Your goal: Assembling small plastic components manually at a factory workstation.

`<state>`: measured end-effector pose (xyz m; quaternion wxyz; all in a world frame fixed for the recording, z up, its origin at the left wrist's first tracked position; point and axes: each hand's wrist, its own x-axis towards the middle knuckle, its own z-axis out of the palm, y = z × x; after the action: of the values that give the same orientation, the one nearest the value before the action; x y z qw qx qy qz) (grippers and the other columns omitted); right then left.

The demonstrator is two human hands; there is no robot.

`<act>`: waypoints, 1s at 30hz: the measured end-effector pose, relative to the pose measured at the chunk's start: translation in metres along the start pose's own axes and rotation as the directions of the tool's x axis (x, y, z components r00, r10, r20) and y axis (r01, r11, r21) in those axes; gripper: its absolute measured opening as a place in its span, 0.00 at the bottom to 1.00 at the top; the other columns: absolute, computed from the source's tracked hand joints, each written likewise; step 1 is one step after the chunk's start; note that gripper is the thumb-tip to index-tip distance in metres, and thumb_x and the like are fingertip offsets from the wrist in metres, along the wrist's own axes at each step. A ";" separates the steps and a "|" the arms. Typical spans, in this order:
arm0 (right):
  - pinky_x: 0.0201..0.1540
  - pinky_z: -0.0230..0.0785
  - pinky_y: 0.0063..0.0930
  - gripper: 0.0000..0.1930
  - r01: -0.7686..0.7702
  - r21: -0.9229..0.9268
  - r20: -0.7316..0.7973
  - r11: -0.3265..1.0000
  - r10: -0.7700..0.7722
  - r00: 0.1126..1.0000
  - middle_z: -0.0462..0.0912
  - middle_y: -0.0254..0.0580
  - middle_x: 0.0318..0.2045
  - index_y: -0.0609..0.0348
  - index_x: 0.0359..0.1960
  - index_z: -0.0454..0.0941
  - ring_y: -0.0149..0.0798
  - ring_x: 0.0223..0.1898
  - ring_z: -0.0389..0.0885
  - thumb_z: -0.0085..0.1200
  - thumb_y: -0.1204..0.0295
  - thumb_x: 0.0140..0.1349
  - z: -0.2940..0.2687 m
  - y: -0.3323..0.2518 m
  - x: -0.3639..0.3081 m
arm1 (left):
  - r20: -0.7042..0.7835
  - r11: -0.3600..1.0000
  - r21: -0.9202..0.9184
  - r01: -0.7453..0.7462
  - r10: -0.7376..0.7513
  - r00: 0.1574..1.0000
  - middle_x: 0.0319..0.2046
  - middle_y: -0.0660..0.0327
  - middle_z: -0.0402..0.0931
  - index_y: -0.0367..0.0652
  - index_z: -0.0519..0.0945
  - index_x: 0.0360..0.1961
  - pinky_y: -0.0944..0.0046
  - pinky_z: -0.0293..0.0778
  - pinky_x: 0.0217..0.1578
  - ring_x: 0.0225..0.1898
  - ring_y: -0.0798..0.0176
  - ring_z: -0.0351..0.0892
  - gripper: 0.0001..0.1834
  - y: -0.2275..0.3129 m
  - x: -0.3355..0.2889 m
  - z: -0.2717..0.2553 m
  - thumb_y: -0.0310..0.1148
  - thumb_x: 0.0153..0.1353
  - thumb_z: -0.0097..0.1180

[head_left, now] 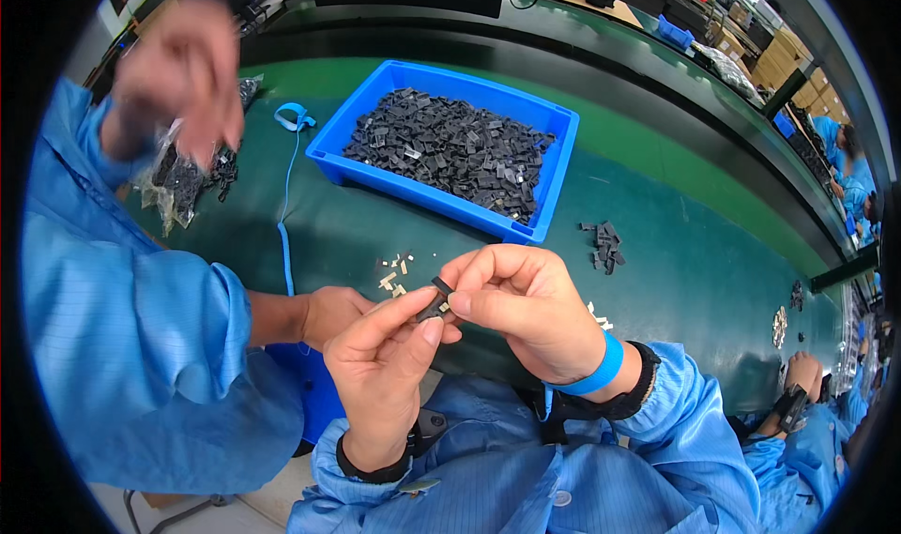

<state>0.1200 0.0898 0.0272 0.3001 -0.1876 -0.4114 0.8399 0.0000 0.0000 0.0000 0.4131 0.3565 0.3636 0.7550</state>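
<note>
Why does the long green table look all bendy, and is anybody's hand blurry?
In the head view, the fisheye lens curves the green table and leaves black corners; in the head view, the co-worker's raised hand at upper left is smeared, probably from moving; also in the head view, the person's left hand and right hand look much sharper.

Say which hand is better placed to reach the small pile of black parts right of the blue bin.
Probably the right hand: it is nearer the small pile, on that same side, while the left hand sits farther away. Both are occupied with small black parts.
</note>
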 end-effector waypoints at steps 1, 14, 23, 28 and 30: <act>0.39 0.67 0.24 0.02 0.004 0.001 -0.005 1.000 -0.004 1.000 0.75 0.43 0.35 0.65 0.25 0.74 0.32 0.33 0.75 0.53 0.80 0.51 0.000 -0.001 0.000 | -0.001 1.000 -0.006 -0.002 0.002 1.000 0.35 0.51 0.76 0.29 0.73 0.42 0.71 0.75 0.36 0.33 0.63 0.78 0.15 0.000 0.000 0.001 0.17 0.52 0.53; 0.35 0.72 0.23 0.02 0.165 -0.058 -0.023 0.985 -0.166 0.986 0.73 0.43 0.35 0.67 0.24 0.72 0.31 0.30 0.76 0.53 0.83 0.50 0.007 0.007 0.002 | -0.006 0.998 -0.030 -0.052 0.052 0.999 0.35 0.51 0.76 0.28 0.73 0.42 0.70 0.76 0.37 0.34 0.63 0.78 0.15 0.001 0.002 0.002 0.16 0.51 0.53; 0.35 0.74 0.22 0.03 0.216 -0.154 0.000 0.964 -0.219 0.976 0.72 0.44 0.36 0.67 0.25 0.71 0.32 0.31 0.77 0.53 0.83 0.50 0.007 0.008 0.002 | 0.004 0.997 -0.052 -0.065 0.066 0.998 0.36 0.51 0.76 0.28 0.73 0.42 0.69 0.76 0.37 0.35 0.63 0.78 0.15 0.001 0.003 0.002 0.17 0.52 0.53; 0.37 0.76 0.25 0.04 0.230 -0.209 0.004 0.951 -0.234 0.972 0.71 0.44 0.36 0.67 0.25 0.70 0.32 0.34 0.76 0.52 0.84 0.50 0.007 0.007 0.002 | 0.030 0.996 -0.024 -0.087 0.088 0.996 0.36 0.51 0.75 0.27 0.73 0.42 0.69 0.76 0.38 0.35 0.62 0.78 0.14 0.001 0.003 0.001 0.17 0.52 0.53; 0.38 0.76 0.26 0.04 0.238 -0.230 0.001 0.944 -0.245 0.970 0.70 0.43 0.37 0.67 0.25 0.70 0.32 0.35 0.75 0.52 0.85 0.50 0.007 0.008 0.002 | 0.025 0.996 -0.019 -0.087 0.087 0.996 0.37 0.50 0.75 0.27 0.72 0.42 0.69 0.76 0.38 0.35 0.62 0.78 0.14 0.002 0.003 0.002 0.17 0.52 0.52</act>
<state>0.1119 0.0832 0.0254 0.3829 -0.1806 -0.5207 0.7414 -0.0001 0.0026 0.0031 0.3876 0.3781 0.3358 0.7707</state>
